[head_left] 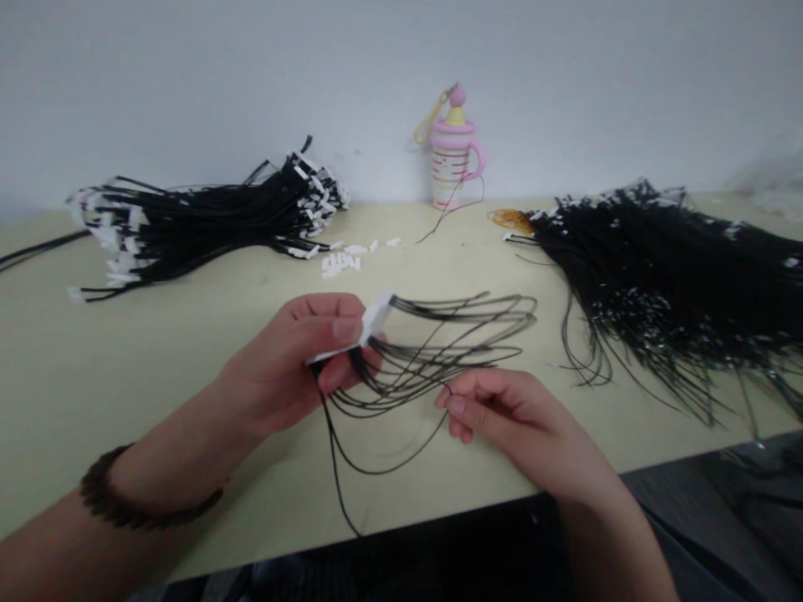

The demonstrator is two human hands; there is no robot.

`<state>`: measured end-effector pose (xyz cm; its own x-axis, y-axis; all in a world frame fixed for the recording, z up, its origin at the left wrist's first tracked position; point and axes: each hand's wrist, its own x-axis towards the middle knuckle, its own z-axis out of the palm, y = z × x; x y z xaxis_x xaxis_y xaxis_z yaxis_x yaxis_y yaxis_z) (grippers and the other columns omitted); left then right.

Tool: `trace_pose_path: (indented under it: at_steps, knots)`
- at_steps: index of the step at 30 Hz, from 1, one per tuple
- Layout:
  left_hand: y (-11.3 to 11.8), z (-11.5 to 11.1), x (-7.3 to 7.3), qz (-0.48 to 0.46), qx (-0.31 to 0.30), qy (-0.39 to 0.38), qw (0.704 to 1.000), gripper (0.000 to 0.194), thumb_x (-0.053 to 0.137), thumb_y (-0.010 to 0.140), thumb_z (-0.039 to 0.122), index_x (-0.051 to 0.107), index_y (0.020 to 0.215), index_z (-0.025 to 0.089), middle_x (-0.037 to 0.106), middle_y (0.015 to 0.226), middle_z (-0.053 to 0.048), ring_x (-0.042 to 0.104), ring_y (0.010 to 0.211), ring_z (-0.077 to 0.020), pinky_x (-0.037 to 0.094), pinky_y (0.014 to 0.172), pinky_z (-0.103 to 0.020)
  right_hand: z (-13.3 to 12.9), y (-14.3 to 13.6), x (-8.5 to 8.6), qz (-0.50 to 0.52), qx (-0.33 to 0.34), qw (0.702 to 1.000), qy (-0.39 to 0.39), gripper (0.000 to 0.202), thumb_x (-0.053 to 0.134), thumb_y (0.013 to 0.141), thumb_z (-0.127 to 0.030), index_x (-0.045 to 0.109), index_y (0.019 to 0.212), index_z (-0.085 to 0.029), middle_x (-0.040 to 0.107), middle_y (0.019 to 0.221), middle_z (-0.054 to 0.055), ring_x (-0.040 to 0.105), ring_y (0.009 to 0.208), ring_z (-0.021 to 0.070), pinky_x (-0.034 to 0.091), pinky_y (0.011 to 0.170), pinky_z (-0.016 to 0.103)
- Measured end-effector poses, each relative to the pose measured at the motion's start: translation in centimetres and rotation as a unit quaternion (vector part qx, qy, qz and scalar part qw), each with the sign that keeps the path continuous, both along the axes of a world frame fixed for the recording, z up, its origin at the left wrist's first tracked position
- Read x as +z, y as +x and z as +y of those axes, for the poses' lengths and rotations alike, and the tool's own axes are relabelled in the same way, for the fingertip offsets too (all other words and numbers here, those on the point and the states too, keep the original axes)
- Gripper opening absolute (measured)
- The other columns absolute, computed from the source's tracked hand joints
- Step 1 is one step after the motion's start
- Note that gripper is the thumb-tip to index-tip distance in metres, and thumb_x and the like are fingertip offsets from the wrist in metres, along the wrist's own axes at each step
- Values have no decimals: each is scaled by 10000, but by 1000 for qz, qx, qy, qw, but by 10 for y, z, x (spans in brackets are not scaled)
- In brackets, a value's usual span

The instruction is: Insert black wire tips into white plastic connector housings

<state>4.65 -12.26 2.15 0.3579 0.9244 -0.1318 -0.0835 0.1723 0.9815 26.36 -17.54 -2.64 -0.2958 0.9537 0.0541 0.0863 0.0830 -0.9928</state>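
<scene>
My left hand (307, 359) is closed around white connectors (376, 319), pinched between thumb and fingers above the table. Several thin black wires (439, 355) run out of these connectors and loop toward the right. At their near side, my right hand (502, 410) pinches a single black wire (401, 461) between thumb and forefinger. This wire sags in a curve back to the left hand. One more loose wire end hangs toward the table's front edge. The exact number of connectors in the left hand is hidden by the fingers.
Bundled black wires with white connectors (213, 221) lie at the back left. Small white connectors (340, 264) sit loose beside them. A pink-lidded cup (450, 163) stands by the wall. A large heap of black wires (683, 276) covers the right, near orange loops (511, 220).
</scene>
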Motion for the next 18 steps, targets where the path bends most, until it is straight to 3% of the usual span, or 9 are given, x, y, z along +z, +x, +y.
trace_pose_path:
  at_steps: [2, 5, 8, 10, 12, 15, 16, 18]
  knots:
    - [-6, -5, -1, 19, -93, 0, 995, 130, 731, 587, 340, 668, 542, 236, 453, 363, 17, 344, 340, -100, 214, 364, -245, 1, 2, -1, 33, -2, 999, -11, 90, 621, 831, -205, 692, 782, -179, 677, 699, 12, 641, 657, 136, 555, 638, 248]
    - [-10, -12, -1, 61, -217, 56, 973, 67, 699, 667, 249, 680, 606, 270, 561, 501, -5, 445, 425, -141, 347, 436, -294, 2, 5, -1, 75, -39, 996, -6, 94, 633, 813, -173, 712, 856, -200, 729, 838, 39, 692, 771, 172, 579, 699, 273]
    - [-4, -17, 0, 152, -275, 185, 931, 136, 640, 765, 201, 652, 638, 249, 574, 584, -17, 499, 551, -156, 405, 550, -309, 3, 12, -3, 113, -68, 991, 14, 236, 587, 854, -209, 669, 1075, -207, 715, 1047, 86, 693, 931, 220, 588, 746, 320]
    - [3, -18, -2, 209, -299, 245, 899, 160, 595, 813, 212, 629, 657, 225, 563, 601, -13, 493, 567, -142, 402, 570, -292, 3, 21, -7, 63, -78, 994, 37, 362, 545, 886, -235, 571, 1246, -218, 683, 1135, 101, 669, 1012, 235, 563, 849, 387]
    - [9, -18, -5, 243, -304, 268, 881, 177, 564, 832, 214, 604, 659, 212, 537, 592, 6, 472, 555, -122, 384, 556, -264, 4, 32, -12, -77, -140, 984, 84, 424, 523, 887, -216, 517, 1311, -211, 667, 1158, 110, 645, 1053, 245, 501, 945, 455]
    - [15, -15, -13, 294, -252, 252, 887, 193, 545, 825, 224, 576, 637, 199, 490, 550, 32, 423, 511, -99, 334, 498, -231, 5, 42, -14, -275, -298, 898, 172, 438, 473, 849, -136, 537, 1281, -158, 648, 1144, 144, 626, 1042, 272, 479, 923, 495]
    - [15, -13, -15, 303, -222, 235, 897, 198, 545, 819, 233, 570, 627, 194, 479, 535, 36, 412, 499, -94, 321, 482, -223, 4, 42, -12, -292, -329, 877, 193, 433, 450, 843, -120, 539, 1266, -148, 643, 1130, 147, 630, 1012, 267, 493, 883, 475]
    - [16, -8, -20, 304, -156, 194, 920, 206, 557, 800, 252, 567, 606, 184, 479, 514, 40, 404, 480, -87, 304, 456, -207, -1, 34, -5, -279, -350, 867, 221, 363, 454, 847, -124, 562, 1192, -157, 645, 1062, 118, 641, 908, 225, 516, 781, 386]
